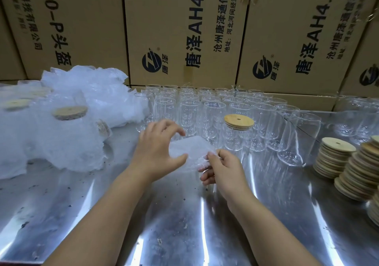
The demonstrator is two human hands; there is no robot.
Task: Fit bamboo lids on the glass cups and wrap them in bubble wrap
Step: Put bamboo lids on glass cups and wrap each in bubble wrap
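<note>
Surface (184, 224): sheet metal, reflective, streaked with glare and speckled with dark grit at near left.

Bubble-wrap piece (187, 150): translucent, crinkled, held above the surface at centre; left hand (159, 153) spread wide, thumb under the near edge and fingers arched over the far edge; right hand (222, 170) pinched closed on the right corner, remaining fingers curled beneath.

Glass cups (190, 110): clear, tall, rounded at the base, standing in close rows at far centre, mouths open; faint embossed lines on the walls, not readable.

Lidded cup (235, 136): in the near row, right of centre; capped by a bamboo lid (239, 121), a round pale-wood disc with a small central hole.

Lid stacks (346, 169): loose bamboo discs of the same pattern piled in leaning columns at the right edge.

Wrapped cups (61, 134): heaped at left in cloudy white bubble wrap, bamboo lids showing through the film; a loose wad of wrap (92, 87) lay behind them.

Cardboard cartons (184, 30): brown, corrugated, walled along the far side; printed sideways in dark ink "唐泽AH4.0", a round logo, and "沧州唐泽通信科"; the left carton read "4.0-P头盔".
</note>
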